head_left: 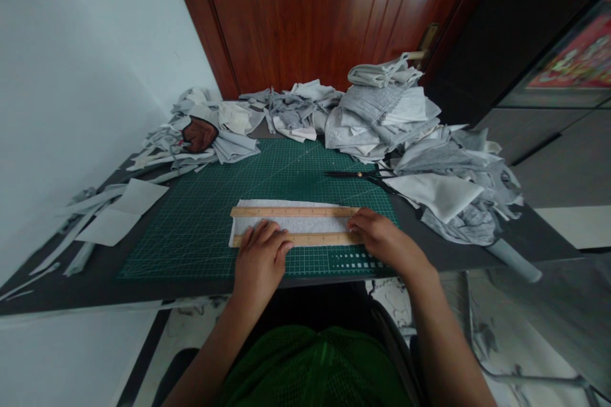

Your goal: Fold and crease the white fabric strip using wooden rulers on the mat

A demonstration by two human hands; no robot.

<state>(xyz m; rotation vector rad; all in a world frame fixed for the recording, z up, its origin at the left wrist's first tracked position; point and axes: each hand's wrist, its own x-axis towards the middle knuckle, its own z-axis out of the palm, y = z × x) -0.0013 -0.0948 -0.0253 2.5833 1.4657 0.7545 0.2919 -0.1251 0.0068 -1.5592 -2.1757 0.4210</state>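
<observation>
Two wooden rulers lie side by side, an upper ruler (296, 211) and a lower ruler (319, 240), across a folded strip of light grey fabric (312, 225). The fabric rests on a green cutting mat (191, 229). My left hand (261, 257) lies over the left part of the lower ruler, fingers apart, with fingertips on the fabric. At the right ends of both rulers, my right hand (379, 238) has its fingers curled around them, partly hiding the ends. Beyond that hand, black scissors (360, 175) lie on the mat, their handles against the fabric pile.
Stacked grey fabric (377, 108) and loose pieces (458, 172) cover the table's right back. Scraps (296, 108) line the far edge; more scraps, a brown piece (199, 134) and white pieces (121, 210) lie left. A wall stands left, a wooden door (305, 19) behind.
</observation>
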